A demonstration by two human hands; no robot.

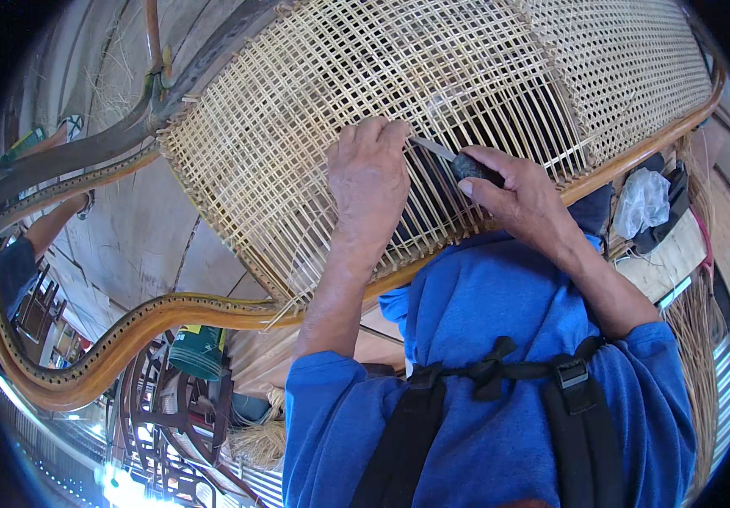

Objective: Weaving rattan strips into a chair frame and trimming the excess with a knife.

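Entry, left to right, as I read it from the remote feed.

1. Frame [128, 339]: curved wooden rail with a row of drilled holes, sweeping from the left edge along the lower centre and up to the upper right.
2. Cane panel [314, 127]: open woven lattice of pale strips, filling the upper centre of the picture. Weave is loose and square on the left, tight and fine at the upper right; near the hands the cross strands are missing and only long strands run to the rail.
3. Left hand [369, 173]: laid flat on the panel at centre, fingers curled down on the strands, pinning them.
4. Knife [454, 157]: thin blade, dark handle, tip touching the left fingertips.
5. Right hand [517, 199]: closed around the knife handle, right of centre.

Risks, in my judgement: the blade points at the left fingers, so a slip could cut them; too much pressure could sever or split a strand; a released strand could spring out of line.
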